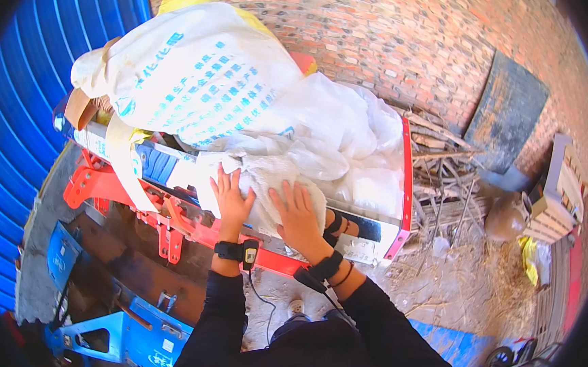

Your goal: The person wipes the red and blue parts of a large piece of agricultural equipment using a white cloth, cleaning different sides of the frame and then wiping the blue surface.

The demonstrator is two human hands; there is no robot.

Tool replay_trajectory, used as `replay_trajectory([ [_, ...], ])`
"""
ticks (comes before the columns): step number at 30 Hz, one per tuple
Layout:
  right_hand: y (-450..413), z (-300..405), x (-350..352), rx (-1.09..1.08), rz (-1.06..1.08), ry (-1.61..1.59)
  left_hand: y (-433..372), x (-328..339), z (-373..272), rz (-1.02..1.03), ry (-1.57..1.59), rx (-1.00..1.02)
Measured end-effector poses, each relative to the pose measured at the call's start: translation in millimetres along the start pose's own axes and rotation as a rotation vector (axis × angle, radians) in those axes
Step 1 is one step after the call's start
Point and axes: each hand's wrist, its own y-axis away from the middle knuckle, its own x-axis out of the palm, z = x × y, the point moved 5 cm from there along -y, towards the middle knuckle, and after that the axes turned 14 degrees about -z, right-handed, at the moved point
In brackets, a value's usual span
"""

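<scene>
Both hands rest on a pale, fluffy cloth (264,174) that hangs over the near edge of a shiny metal box (375,232) on a red machine frame. My left hand (233,199) lies on the cloth's left part, fingers spread and pointing away from me. To its right, my right hand (299,214) is pressed flat with its fingers slightly apart. Neither hand grips anything. Just beyond them, clear plastic bags (321,160) and a large white woven sack (194,74) with blue writing cover the box. Each wrist wears a black strap with a cable.
Red steel beams (278,262) run below the box. Blue machine parts (147,339) stand at the lower left, near a blue corrugated metal sheet (16,138). Stacked sticks (442,189) and a dark board (508,111) are by the brick wall (385,41).
</scene>
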Motion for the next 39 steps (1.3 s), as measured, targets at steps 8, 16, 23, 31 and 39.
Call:
replay_trajectory([
  [8, 16, -2, 1, -0.038, -0.159, 0.038, 6, 14, 3, -0.023, 0.035, -0.101],
  [16, 73, -1, -7, -0.104, -0.143, 0.094, 47, 20, -47, 0.212, 0.183, -0.098],
  [23, 89, -33, -47, 0.041, -0.168, -0.242, 103, 17, -103, 0.293, 0.836, -0.532],
  [31, 129, -63, -150, -0.048, -0.451, -0.212, 143, 22, -188, 0.317, 0.765, -0.14],
  [39, 212, -84, -183, 0.274, -0.423, -0.383, 207, 10, -236, 0.387, 0.883, -0.499],
])
